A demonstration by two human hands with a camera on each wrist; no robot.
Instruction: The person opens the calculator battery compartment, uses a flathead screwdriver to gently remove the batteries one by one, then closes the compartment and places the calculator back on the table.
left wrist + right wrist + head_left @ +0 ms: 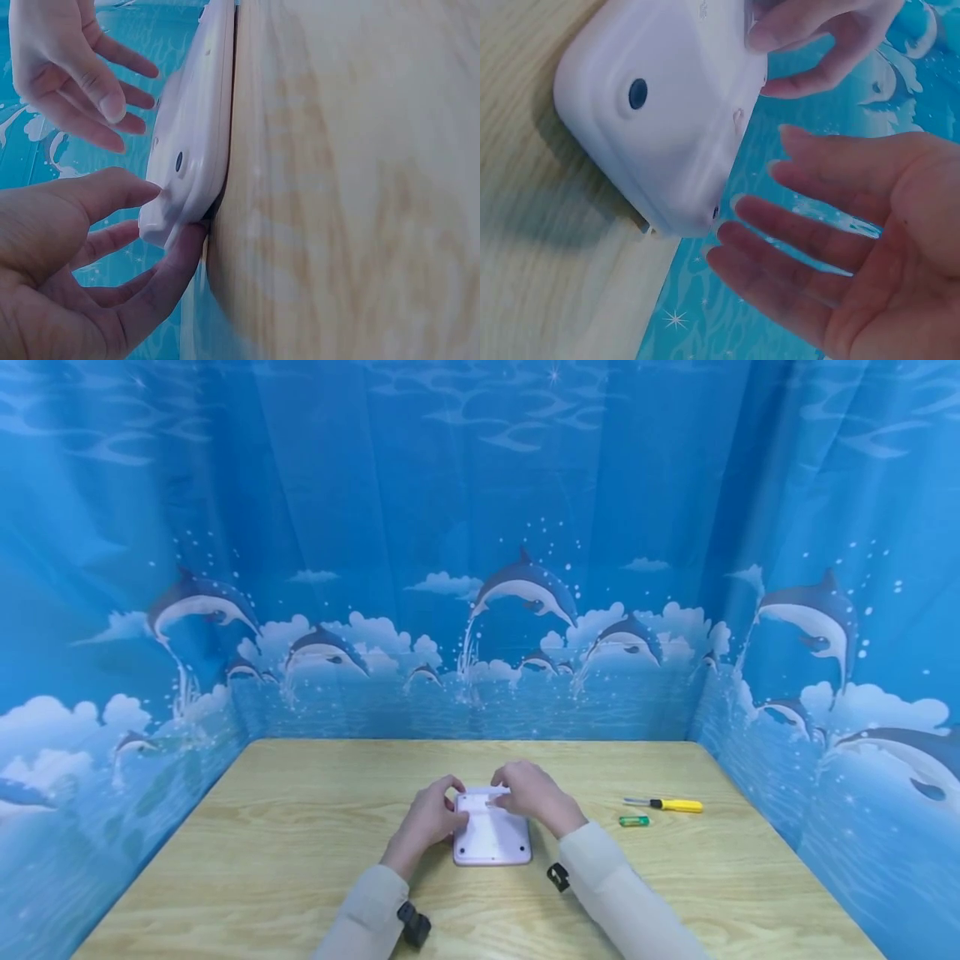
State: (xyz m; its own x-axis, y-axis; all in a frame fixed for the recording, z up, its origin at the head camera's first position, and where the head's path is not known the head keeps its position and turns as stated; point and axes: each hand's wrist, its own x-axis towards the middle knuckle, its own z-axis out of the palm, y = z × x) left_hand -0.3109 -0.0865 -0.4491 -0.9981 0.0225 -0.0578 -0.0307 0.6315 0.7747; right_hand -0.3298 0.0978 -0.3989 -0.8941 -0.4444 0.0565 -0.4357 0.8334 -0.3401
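Observation:
A flat, pale pink device [492, 842] lies on the table with its underside up; dark round feet show near its corners. My left hand [433, 814] grips its left edge. In the left wrist view, the thumb of that left hand [97, 262] is at the upper face of the device [196, 112] and a finger is at its lower edge. Over the far right part hovers my right hand [531, 793]. The right wrist view shows this right hand [847, 232] with extended fingers, apart from the device [667, 142] and holding nothing.
To the right of the device lies a green battery [633, 821]. Just beyond it is a screwdriver [675, 806] with a yellow and black handle, its shaft pointing left. A blue dolphin-print curtain [480, 693] encloses the wooden table [300, 827] at the back and sides.

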